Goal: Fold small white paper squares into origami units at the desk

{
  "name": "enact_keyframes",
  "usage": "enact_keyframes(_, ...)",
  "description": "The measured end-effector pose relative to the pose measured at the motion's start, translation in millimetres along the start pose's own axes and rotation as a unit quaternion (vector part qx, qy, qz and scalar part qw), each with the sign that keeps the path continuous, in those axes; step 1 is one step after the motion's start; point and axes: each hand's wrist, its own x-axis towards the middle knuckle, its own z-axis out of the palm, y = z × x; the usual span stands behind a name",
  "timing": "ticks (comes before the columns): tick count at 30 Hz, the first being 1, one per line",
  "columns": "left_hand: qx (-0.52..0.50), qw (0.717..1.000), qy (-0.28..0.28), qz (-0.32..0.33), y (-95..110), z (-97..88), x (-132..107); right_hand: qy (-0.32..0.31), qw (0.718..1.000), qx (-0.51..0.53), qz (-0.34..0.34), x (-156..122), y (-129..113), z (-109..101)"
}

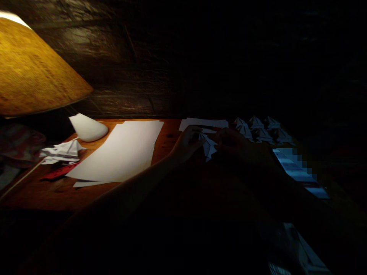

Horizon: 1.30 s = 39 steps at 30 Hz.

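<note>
In the dim middle of the wooden table (pixel 51 191), my left hand (pixel 187 143) and my right hand (pixel 235 143) meet on a small folded white paper piece (pixel 208 147). Both hands have their fingers closed on it, the left from the left side, the right from the right. Just behind them lies a white sheet (pixel 205 123). Several finished folded paper figures (pixel 259 128) stand in rows at the back right of my right hand.
A lit lamp with a yellow shade (pixel 34 68) and white base (pixel 87 128) stands at the left. A stack of white sheets (pixel 120 152), crumpled paper (pixel 61 151) and a red strip (pixel 59 172) lie beside it. A lit screen (pixel 298 172) lies on the right.
</note>
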Motion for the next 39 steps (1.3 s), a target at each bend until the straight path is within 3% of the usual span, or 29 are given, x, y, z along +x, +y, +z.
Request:
enact_keyframes(4,0.175,0.976,-0.004,0.127,9,-6.9,-4,0.026,0.999,0.024,0.010,3,7,-2)
enact_keyframes(7,0.235,0.958,-0.004,0.164,23,-11.2,-8,0.020,0.998,0.052,0.038,2,9,-3)
enact_keyframes(12,0.316,0.913,-0.098,0.239,35,-10.7,-12,0.023,0.995,0.066,0.066,1,2,-4)
enact_keyframes(17,0.385,0.879,-0.154,0.237,31,-9.3,-10,0.041,0.995,0.037,0.082,1,2,-1)
enact_keyframes(22,0.363,0.894,-0.120,0.233,23,-12.2,-7,0.050,0.991,0.053,0.117,-1,3,1)
enact_keyframes(27,0.366,0.895,-0.116,0.228,17,-14.3,-7,0.057,0.986,-0.001,0.156,-10,-12,3)
enact_keyframes(33,0.375,0.894,-0.116,0.218,16,-15.3,-7,-0.058,0.986,-0.158,0.009,-13,-22,-1)
enact_keyframes(39,0.381,0.891,-0.120,0.218,16,-15.7,-8,-0.060,0.965,-0.252,-0.048,-16,-37,0)
